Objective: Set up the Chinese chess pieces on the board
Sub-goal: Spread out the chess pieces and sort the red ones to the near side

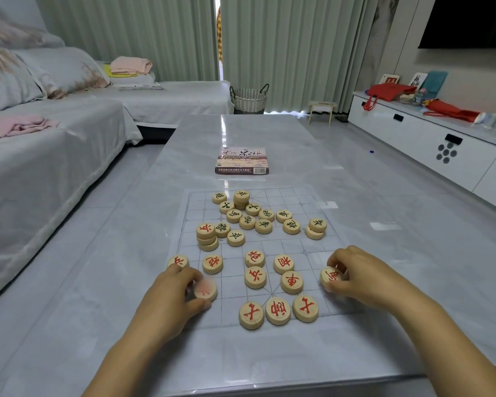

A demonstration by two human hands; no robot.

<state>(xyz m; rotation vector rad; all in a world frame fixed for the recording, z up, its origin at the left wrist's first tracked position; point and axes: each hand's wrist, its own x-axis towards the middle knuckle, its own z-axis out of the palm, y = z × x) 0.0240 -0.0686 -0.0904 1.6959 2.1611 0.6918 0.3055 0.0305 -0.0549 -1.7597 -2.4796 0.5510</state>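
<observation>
Your left hand pinches a blurred red piece at the clear board's near-left edge; your right hand pinches a red-lettered piece at its near-right edge. Drag either and the thin sheet may slide on the glossy table, toppling the stacked pieces.

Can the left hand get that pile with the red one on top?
Probably, but not right now: the left hand pinches a red piece. The pile lies just beyond it on the board, with nothing tall between.
</observation>
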